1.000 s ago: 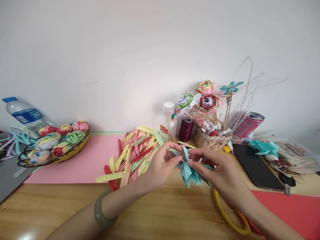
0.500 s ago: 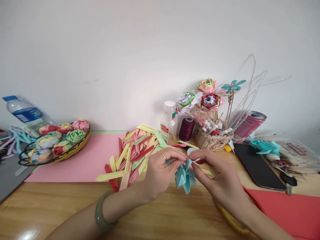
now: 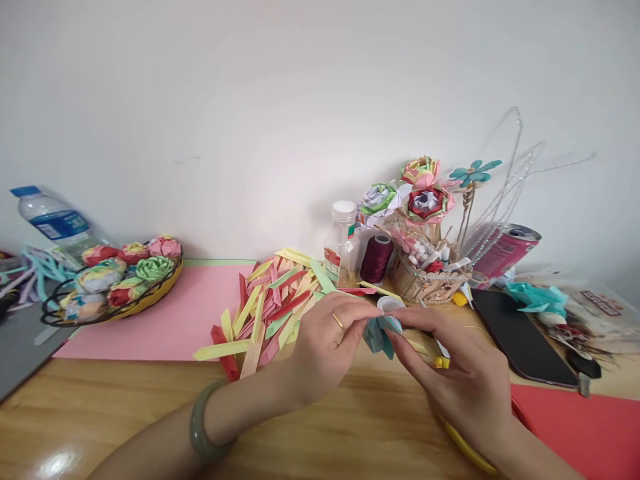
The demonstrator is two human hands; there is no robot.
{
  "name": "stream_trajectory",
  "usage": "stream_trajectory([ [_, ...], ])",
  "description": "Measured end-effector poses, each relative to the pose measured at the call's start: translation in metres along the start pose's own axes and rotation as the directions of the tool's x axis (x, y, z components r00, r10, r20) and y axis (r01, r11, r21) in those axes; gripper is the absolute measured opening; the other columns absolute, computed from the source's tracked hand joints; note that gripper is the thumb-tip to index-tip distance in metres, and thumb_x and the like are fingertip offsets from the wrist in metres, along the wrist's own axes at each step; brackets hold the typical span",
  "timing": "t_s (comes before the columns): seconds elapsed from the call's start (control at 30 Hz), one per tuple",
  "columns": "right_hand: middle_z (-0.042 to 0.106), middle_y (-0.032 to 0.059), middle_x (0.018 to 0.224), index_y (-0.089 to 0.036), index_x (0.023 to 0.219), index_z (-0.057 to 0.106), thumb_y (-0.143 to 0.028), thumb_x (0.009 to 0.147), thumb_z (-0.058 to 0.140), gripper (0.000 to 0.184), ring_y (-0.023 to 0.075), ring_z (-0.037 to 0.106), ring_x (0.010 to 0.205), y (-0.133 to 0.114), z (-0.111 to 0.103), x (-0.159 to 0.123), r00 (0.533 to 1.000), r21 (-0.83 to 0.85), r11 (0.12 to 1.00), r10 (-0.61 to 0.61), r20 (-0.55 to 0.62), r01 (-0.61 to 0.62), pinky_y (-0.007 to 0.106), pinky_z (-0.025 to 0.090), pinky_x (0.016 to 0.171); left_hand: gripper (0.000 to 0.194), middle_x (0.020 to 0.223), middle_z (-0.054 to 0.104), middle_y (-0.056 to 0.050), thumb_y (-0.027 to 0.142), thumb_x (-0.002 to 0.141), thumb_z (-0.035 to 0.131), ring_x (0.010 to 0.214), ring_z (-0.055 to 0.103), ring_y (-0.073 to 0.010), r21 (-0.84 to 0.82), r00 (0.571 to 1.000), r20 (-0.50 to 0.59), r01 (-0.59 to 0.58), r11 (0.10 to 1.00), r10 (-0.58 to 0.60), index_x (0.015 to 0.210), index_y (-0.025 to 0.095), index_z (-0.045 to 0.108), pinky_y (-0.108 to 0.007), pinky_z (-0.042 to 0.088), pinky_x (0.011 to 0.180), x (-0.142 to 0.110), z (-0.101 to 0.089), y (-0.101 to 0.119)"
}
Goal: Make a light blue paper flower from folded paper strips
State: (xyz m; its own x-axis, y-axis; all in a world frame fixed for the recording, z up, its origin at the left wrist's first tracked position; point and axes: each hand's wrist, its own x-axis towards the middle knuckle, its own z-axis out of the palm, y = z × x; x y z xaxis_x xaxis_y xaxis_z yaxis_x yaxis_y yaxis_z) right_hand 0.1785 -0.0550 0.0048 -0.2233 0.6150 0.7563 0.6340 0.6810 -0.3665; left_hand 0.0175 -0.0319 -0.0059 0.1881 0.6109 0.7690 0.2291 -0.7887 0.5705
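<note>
Left hand point(image 3: 325, 347) and right hand point(image 3: 467, 373), each nearly closed at the fingertips, pinch a folded light-blue paper piece point(image 3: 377, 339) in front of the clear white-capped bottle point(image 3: 343, 241), presumably because opposed grips steady thin folds.

The left hand point(image 3: 330, 343) and right hand point(image 3: 460, 367) partly hide the blue folded paper point(image 3: 377, 339).

Blk phone point(image 3: 523, 339) nr pink can point(image 3: 509, 257); blue-cap btl point(image 3: 59, 224) L
</note>
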Motion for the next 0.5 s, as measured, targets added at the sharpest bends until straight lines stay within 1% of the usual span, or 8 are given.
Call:
stream_trajectory([
  [0.1,0.068,0.0038,0.082,-0.024,0.1,0.054,-0.01,0.078,0.059,0.027,0.0189,0.065,0.076,0.0016,0.0001,-0.0025,0.994,-0.061,0.993,-0.104,-0.017,0.103,0.033,0.054,0.067,0.028,0.087,0.069,-0.008,0.003,0.08,0.049,0.083,0.062,-0.0161,0.008,0.996,0.003,-0.089,0.996,0.089,0.097,0.018,0.064,-0.031,0.053,0.073,-0.0001,-0.0004,0.0012],
  [0.17,0.069,0.0046,0.084,-0.025,0.101,0.055,-0.009,0.078,0.058,0.029,0.0201,0.066,0.077,0.0026,-0.001,-0.0025,0.989,-0.125,0.982,-0.145,-0.028,0.14,0.036,0.053,0.068,0.03,0.089,0.07,-0.009,0.002,0.08,0.049,0.084,0.062,-0.0164,0.015,0.991,-0.006,-0.131,0.991,0.131,0.1,0.018,0.064,-0.032,0.053,0.073,-0.0005,-0.0007,0.0016],
  [0.27,0.071,0.005,0.085,-0.026,0.104,0.055,-0.009,0.079,0.058,0.031,0.021,0.067,0.076,0.0043,-0.0038,-0.0011,0.985,-0.207,0.966,-0.168,-0.032,0.158,0.037,0.053,0.067,0.033,0.092,0.071,-0.008,0.002,0.079,0.05,0.086,0.063,-0.0168,0.043,0.986,-0.008,-0.165,0.985,0.165,0.104,0.02,0.063,-0.033,0.054,0.073,-0.0014,-0.0012,0.0014],
  [0.4,0.072,0.0049,0.087,-0.026,0.108,0.054,-0.01,0.079,0.058,0.034,0.0214,0.068,0.074,0.0055,-0.0057,-0.0006,0.98,-0.248,0.952,-0.196,-0.035,0.182,0.036,0.054,0.065,0.036,0.095,0.07,-0.009,0.002,0.079,0.051,0.088,0.063,-0.0175,0.079,0.98,0.003,-0.2,0.977,0.2,0.109,0.02,0.061,-0.033,0.055,0.073,-0.0021,-0.0022,0.001],
  [0.5,0.072,0.0055,0.086,-0.024,0.107,0.055,-0.01,0.08,0.058,0.031,0.0213,0.069,0.071,0.0055,-0.006,-0.0014,0.978,-0.28,0.942,-0.205,-0.044,0.185,0.033,0.054,0.063,0.036,0.097,0.07,-0.01,0.001,0.078,0.052,0.088,0.062,-0.0178,0.097,0.975,0.012,-0.221,0.97,0.221,0.108,0.019,0.061,-0.033,0.055,0.073,-0.0028,-0.002,0.0002],
])
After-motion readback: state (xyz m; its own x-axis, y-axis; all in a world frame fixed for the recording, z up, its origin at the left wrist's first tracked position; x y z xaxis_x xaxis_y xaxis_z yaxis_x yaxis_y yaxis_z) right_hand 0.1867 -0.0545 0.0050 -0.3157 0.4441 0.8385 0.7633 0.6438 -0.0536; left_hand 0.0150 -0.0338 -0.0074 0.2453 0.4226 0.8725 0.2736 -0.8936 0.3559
